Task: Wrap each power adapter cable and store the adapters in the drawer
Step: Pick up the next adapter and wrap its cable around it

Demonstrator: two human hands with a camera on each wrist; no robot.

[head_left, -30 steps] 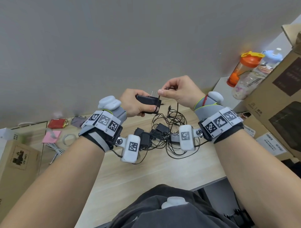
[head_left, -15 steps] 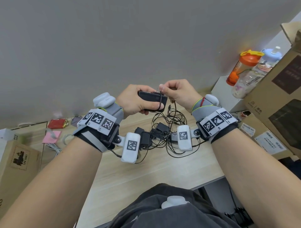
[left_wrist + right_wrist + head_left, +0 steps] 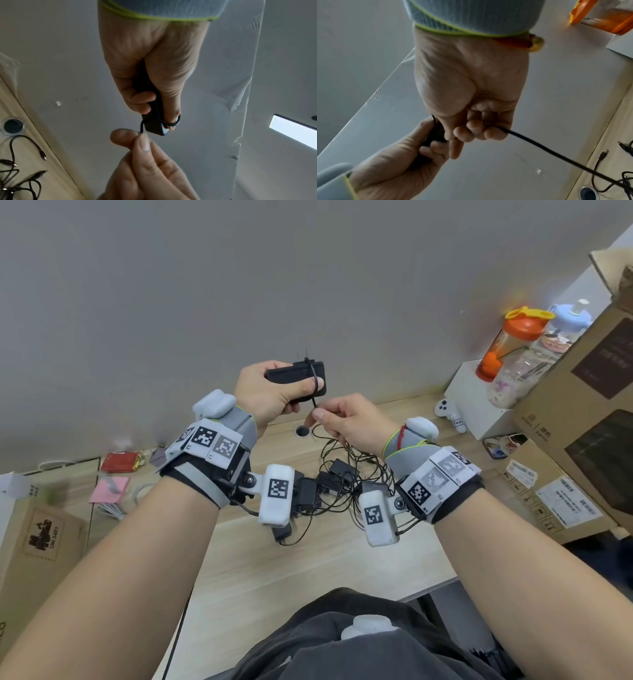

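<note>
My left hand (image 3: 274,392) grips a black power adapter (image 3: 298,374) raised above the desk, prongs pointing up. Its thin black cable (image 3: 314,381) loops once over the adapter body and my left thumb (image 3: 173,108). Just below, my right hand (image 3: 342,419) pinches that cable between thumb and forefinger (image 3: 142,140); the rest of it runs out of the fist (image 3: 530,140) down to the desk. A tangled pile of several more black adapters and cables (image 3: 342,477) lies on the wooden desk (image 3: 308,570) beneath my wrists. No drawer is in view.
A cable hole (image 3: 301,431) sits in the desk near the wall. At right stand a white box (image 3: 472,402) with an orange bottle (image 3: 513,344) and large cardboard boxes (image 3: 589,405). At left lie a cardboard box (image 3: 37,539), pink notes (image 3: 109,489) and a red packet (image 3: 120,462).
My left hand turned the adapter so its prongs point up. My right hand carried the cable over the adapter and down below it, making one loop around the body.
</note>
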